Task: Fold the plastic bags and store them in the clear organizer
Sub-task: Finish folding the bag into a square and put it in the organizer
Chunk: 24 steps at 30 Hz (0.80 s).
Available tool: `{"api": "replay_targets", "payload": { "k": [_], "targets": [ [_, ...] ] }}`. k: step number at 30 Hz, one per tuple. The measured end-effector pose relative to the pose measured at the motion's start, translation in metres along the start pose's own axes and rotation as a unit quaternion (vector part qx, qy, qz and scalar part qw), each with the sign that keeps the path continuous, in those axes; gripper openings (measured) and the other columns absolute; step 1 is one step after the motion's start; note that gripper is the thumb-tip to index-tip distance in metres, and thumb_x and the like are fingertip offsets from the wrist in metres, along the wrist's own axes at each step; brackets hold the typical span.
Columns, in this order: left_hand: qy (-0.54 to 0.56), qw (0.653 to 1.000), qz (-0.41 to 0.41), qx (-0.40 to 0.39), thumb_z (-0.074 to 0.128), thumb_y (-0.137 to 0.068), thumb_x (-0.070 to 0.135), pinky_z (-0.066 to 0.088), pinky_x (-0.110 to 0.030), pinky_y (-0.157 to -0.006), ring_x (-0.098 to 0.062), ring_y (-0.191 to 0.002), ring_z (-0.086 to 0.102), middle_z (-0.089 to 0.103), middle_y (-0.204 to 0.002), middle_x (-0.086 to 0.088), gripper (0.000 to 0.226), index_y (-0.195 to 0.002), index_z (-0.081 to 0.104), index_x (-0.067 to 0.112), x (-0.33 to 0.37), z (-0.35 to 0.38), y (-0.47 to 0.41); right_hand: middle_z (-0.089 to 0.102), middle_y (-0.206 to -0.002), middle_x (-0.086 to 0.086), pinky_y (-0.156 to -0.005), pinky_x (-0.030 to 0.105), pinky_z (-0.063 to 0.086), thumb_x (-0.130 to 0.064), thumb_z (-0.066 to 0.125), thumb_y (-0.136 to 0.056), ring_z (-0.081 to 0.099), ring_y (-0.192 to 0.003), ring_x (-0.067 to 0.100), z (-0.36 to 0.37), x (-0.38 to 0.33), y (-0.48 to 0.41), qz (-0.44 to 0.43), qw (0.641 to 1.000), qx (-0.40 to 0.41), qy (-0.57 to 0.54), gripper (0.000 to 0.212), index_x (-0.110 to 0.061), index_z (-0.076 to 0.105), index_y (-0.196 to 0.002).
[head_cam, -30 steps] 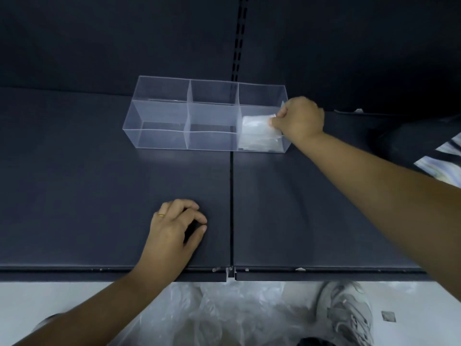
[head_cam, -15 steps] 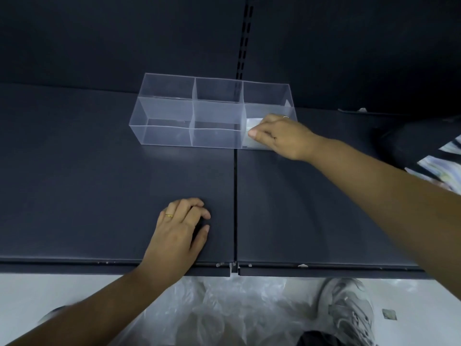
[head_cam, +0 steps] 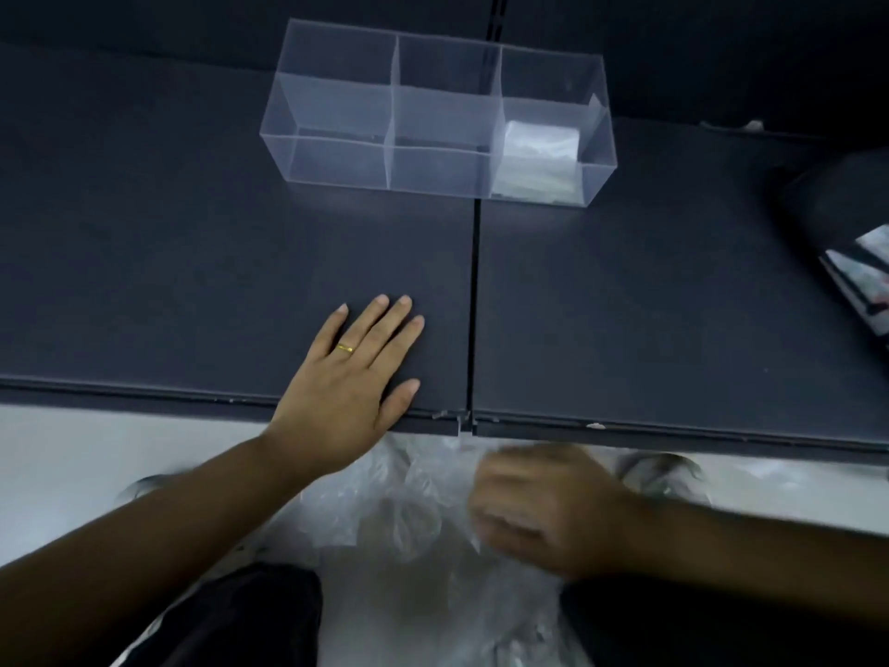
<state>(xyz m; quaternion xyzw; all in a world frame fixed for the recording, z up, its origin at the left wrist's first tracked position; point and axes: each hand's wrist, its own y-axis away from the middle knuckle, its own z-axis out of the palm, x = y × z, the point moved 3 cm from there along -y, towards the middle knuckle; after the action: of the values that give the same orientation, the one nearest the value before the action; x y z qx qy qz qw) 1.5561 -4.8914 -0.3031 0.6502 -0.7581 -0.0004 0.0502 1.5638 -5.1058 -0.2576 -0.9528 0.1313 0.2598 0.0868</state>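
The clear organizer (head_cam: 336,113) stands at the back of the dark shelf (head_cam: 168,281). It has several compartments, and a folded plastic bag (head_cam: 539,156) lies in the front right one. My left hand (head_cam: 351,377) rests flat on the shelf near its front edge, fingers straight, a ring on one finger. My right hand (head_cam: 539,507) is below the shelf edge, blurred by motion, over a heap of loose clear plastic bags (head_cam: 399,512). Its fingers look curled, but whether they grip a bag is hidden by the blur.
A dark object with a printed patch (head_cam: 846,243) lies at the shelf's right edge. A seam (head_cam: 475,305) splits the shelf into two panels. A shoe (head_cam: 664,469) and dark trousers (head_cam: 240,618) show below on the pale floor.
My right hand has left the organizer and dropped to the bag heap below the shelf; the folded bag stays in the compartment. My left hand's fingers have flattened out.
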Motion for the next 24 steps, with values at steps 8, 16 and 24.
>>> {"api": "replay_targets", "payload": {
  "k": [8,16,24],
  "targets": [
    [0.01,1.0,0.001,0.005,0.022,-0.099,0.046,0.017,-0.049,-0.117,-0.023,-0.146,0.018,0.024,-0.157,-0.007,0.061,-0.15,0.027,0.013,-0.001,0.001,0.001,0.054,-0.119,0.001,-0.092,0.031,0.036,-0.05,0.057,-0.086,0.048,-0.122,0.023,0.083,0.057,0.066,0.338,0.858,-0.364,0.131,0.038,-0.019,0.054,-0.108],
    [0.225,0.972,-0.047,-0.042,0.024,-0.098,0.057,-0.003,-0.035,-0.12,-0.005,-0.146,0.001,0.017,-0.159,0.008,0.058,-0.147,0.03,0.027,0.001,-0.021,-0.002,0.064,-0.072,-0.006,-0.063,0.007,0.039,-0.038,0.069,-0.085,0.058,-0.07,-0.009,0.011,0.013,0.008,0.264,0.907,-0.19,-0.268,0.019,-0.019,0.067,-0.081],
    [0.656,0.733,-0.048,-0.174,0.073,-0.081,0.032,0.051,-0.015,-0.072,-0.004,-0.08,0.067,0.073,-0.088,0.006,0.017,-0.092,0.074,0.019,0.023,-0.078,-0.011,0.052,-0.056,-0.002,-0.049,0.016,0.037,-0.042,0.068,-0.072,0.045,-0.051,0.004,-0.087,0.048,-0.049,0.287,0.903,0.022,-0.32,0.035,-0.007,0.064,-0.071]
  ]
}}
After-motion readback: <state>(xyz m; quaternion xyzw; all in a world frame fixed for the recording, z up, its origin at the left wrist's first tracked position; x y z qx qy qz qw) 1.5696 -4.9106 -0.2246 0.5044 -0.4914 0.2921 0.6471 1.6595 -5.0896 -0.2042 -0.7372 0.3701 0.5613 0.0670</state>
